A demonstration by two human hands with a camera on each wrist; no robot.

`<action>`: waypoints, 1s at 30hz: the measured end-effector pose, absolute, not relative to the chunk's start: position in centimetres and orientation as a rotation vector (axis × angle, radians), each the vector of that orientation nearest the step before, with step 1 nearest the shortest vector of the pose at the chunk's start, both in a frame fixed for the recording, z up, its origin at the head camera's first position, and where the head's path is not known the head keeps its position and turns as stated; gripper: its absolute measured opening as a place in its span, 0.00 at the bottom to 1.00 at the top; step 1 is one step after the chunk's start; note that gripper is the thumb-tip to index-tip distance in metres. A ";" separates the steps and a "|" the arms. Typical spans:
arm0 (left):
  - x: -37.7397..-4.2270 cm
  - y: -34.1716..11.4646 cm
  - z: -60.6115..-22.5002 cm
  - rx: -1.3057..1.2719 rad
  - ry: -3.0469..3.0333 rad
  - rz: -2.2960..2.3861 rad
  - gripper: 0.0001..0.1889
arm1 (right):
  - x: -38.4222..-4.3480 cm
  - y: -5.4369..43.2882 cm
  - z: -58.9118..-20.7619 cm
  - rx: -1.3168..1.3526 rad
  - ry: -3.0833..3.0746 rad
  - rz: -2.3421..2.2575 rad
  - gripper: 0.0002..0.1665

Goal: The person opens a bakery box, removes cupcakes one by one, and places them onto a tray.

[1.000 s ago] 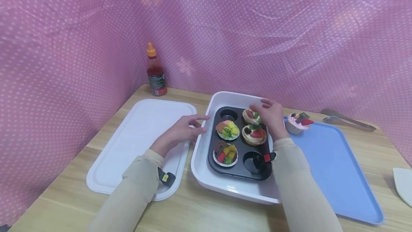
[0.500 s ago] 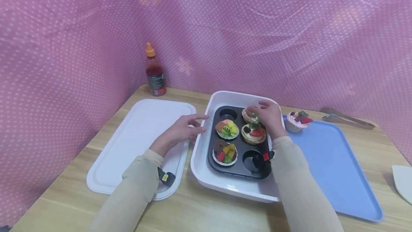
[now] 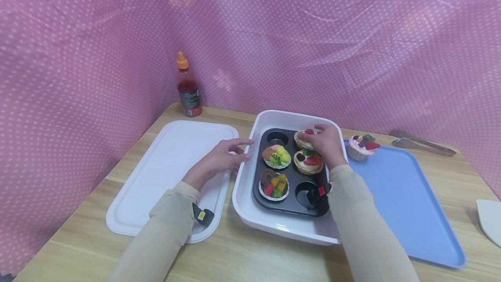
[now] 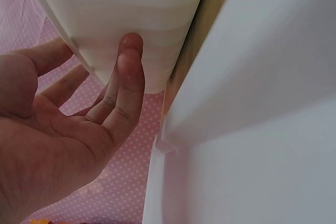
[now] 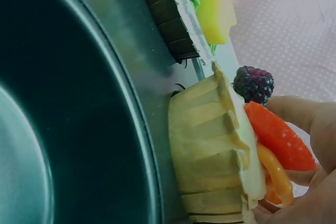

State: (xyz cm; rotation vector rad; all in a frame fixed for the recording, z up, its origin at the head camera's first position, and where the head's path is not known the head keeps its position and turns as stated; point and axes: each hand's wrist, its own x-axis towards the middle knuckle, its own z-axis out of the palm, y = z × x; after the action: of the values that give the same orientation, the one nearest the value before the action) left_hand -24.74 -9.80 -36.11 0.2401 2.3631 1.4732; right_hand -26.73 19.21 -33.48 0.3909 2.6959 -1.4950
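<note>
A white basin point(image 3: 244, 212) holds a dark muffin tin point(image 3: 295, 209) with several toy fruit tarts in its cups. My right hand point(image 3: 328, 142) pinches the rim of the back-right tart point(image 3: 303, 144), which has a red berry on top and sits in its cup. Just in front is a strawberry-and-blackberry tart point(image 3: 309, 166); its ridged shell point(image 5: 205, 145) partly hides the right fingers in the right wrist view. My left hand point(image 3: 219, 160) rests on the basin's left side, fingers loosely extended; two fingertips touch the outer wall point(image 4: 157, 19) in the left wrist view.
A white tray point(image 3: 156, 186) lies to the left, partly under my left forearm. A blue tray point(image 3: 407, 203) on the right carries a pink-cream cupcake point(image 3: 362, 147) at its far corner. Behind are a sauce bottle point(image 3: 189, 90) and metal tongs point(image 3: 424, 143). A pale board point(image 3: 491, 221) lies far right.
My right fingers have shifted slightly left and turned the back-right tart; its red berry now shows where green showed before. The left hand stays in place at the basin.
</note>
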 end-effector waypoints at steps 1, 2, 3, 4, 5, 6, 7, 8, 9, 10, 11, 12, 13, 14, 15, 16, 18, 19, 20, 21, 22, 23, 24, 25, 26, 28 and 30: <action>-24.7 -9.8 -36.1 0.240 2.364 1.471 0.26 | -26.7 19.2 -33.5 0.391 2.699 -1.490 0.46; -24.7 -9.8 -36.1 0.238 2.365 1.469 0.26 | -26.7 19.2 -33.5 0.391 2.701 -1.485 0.46; -24.7 -9.8 -36.0 0.237 2.366 1.467 0.26 | -26.7 19.2 -33.6 0.392 2.704 -1.481 0.46; -24.6 -9.8 -36.0 0.236 2.367 1.465 0.26 | -26.7 19.1 -33.6 0.395 2.708 -1.476 0.46; -24.6 -9.8 -36.0 0.235 2.368 1.463 0.26 | -26.7 19.1 -33.6 0.399 2.710 -1.470 0.46; -24.6 -9.8 -36.0 0.234 2.370 1.460 0.26 | -26.7 19.1 -33.7 0.403 2.713 -1.465 0.46; -24.6 -9.7 -36.0 0.233 2.371 1.457 0.26 | -26.7 19.0 -33.7 0.407 2.717 -1.459 0.45; -24.6 -9.7 -36.0 0.232 2.372 1.456 0.26 | -26.8 19.0 -33.7 0.407 2.722 -1.453 0.45; -24.6 -9.7 -36.0 0.232 2.373 1.455 0.26 | -26.8 19.0 -33.8 0.407 2.728 -1.444 0.45; -24.6 -9.7 -36.0 0.232 2.375 1.452 0.26 | -26.8 19.0 -33.8 0.406 2.734 -1.435 0.45; -24.6 -9.7 -36.0 0.231 2.376 1.451 0.26 | -26.8 19.0 -33.8 0.404 2.737 -1.431 0.45; -24.6 -9.7 -35.9 0.230 2.377 1.450 0.26 | -26.8 19.0 -33.8 0.402 2.742 -1.423 0.44; -24.6 -9.7 -35.9 0.230 2.377 1.449 0.26 | -26.7 19.0 -33.8 0.401 2.747 -1.417 0.44; -24.5 -9.7 -35.9 0.230 2.378 1.448 0.26 | -26.7 19.0 -33.7 0.398 2.751 -1.410 0.44; -24.5 -9.7 -35.9 0.229 2.378 1.447 0.26 | -26.7 19.0 -33.7 0.395 2.753 -1.405 0.44; -24.5 -9.7 -35.9 0.229 2.378 1.447 0.26 | -26.7 19.0 -33.7 0.394 2.755 -1.401 0.44; -24.5 -9.8 -35.9 0.230 2.378 1.446 0.26 | -26.6 19.0 -33.7 0.389 2.761 -1.391 0.44; -24.5 -9.8 -35.9 0.230 2.379 1.445 0.26 | -26.6 18.9 -33.7 0.384 2.763 -1.388 0.43; -24.5 -9.8 -35.9 0.231 2.379 1.446 0.26 | -26.6 18.9 -33.7 0.380 2.764 -1.387 0.43; -24.5 -9.8 -35.9 0.230 2.379 1.446 0.26 | -26.6 18.9 -33.8 0.378 2.766 -1.385 0.42; -24.5 -9.8 -35.9 0.230 2.380 1.445 0.26 | -26.6 18.9 -33.8 0.377 2.768 -1.383 0.42; -24.5 -9.7 -35.9 0.229 2.380 1.445 0.26 | -26.6 18.9 -33.8 0.374 2.771 -1.380 0.41; -24.5 -9.7 -35.9 0.228 2.380 1.446 0.26 | -26.6 18.9 -33.8 0.372 2.773 -1.378 0.41; -24.5 -9.7 -35.9 0.227 2.380 1.446 0.26 | -26.6 18.8 -33.8 0.374 2.773 -1.376 0.40; -24.5 -9.7 -35.9 0.226 2.379 1.447 0.26 | -26.6 18.9 -33.8 0.378 2.772 -1.375 0.40; -24.5 -9.7 -35.9 0.224 2.379 1.447 0.26 | -26.6 18.8 -33.7 0.387 2.771 -1.370 0.40; -24.5 -9.7 -36.0 0.224 2.379 1.448 0.26 | -26.6 18.8 -33.7 0.397 2.768 -1.368 0.39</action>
State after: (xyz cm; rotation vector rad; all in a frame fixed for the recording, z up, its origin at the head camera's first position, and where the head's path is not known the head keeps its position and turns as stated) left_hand -24.54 -9.72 -35.96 0.2241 2.3794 1.4477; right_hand -26.60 18.84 -33.73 0.3969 2.7681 -1.3676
